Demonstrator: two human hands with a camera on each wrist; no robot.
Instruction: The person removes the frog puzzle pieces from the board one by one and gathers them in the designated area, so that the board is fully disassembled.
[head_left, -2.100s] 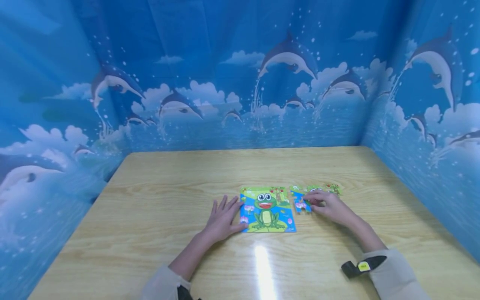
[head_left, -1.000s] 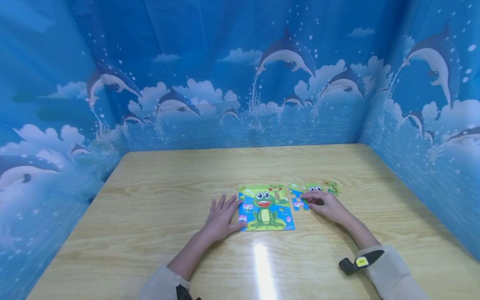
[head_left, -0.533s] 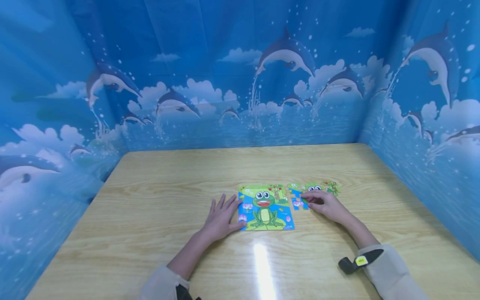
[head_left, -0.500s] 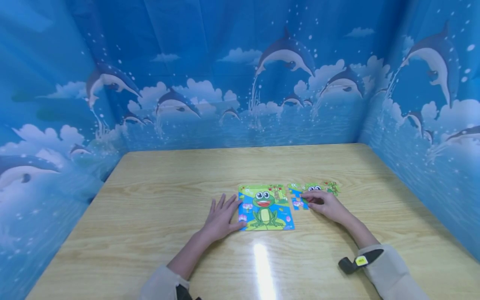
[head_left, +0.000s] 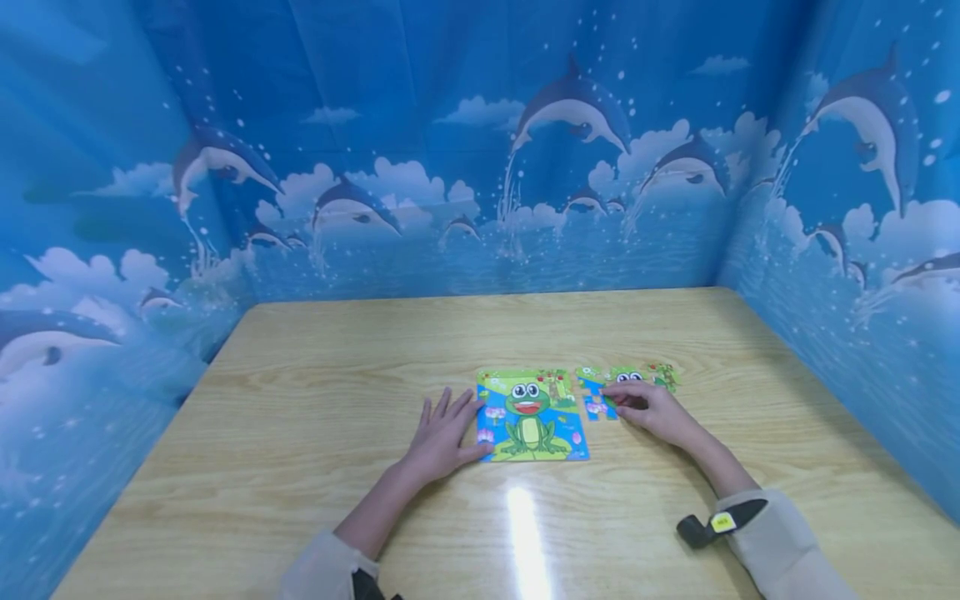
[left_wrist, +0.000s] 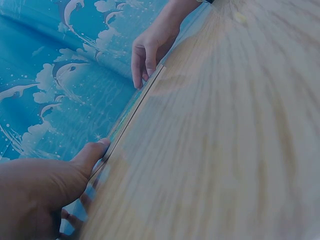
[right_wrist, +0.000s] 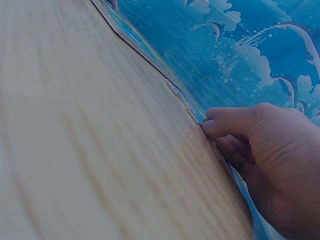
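Note:
My left hand (head_left: pixel 444 435) rests with spread fingers at the left edge of a square frog picture board (head_left: pixel 531 417); its thumb touches the lower left part. In the left wrist view, that thumb (left_wrist: pixel 92 152) lies along the board's edge. On the table just right of the board, my right hand (head_left: pixel 658 411) pinches a blue puzzle piece (head_left: pixel 597 408) with a pink flower between thumb and curled fingers. Above that piece lies another green and blue puzzle piece (head_left: pixel 589 379). A piece with the frog's eyes (head_left: pixel 628 377) is partly hidden behind the right hand.
A puzzle piece with red fruit (head_left: pixel 663 373) lies at the far right of the loose group. The wooden table (head_left: pixel 337 375) is enclosed at the back and sides by a blue dolphin curtain (head_left: pixel 450 208). Light glares on the table (head_left: pixel 527 533) near the front.
Compared with two seconds ago, the right hand has shifted the flower puzzle piece slightly away from me, toward the piece above. Over the last second both hands stay almost still.

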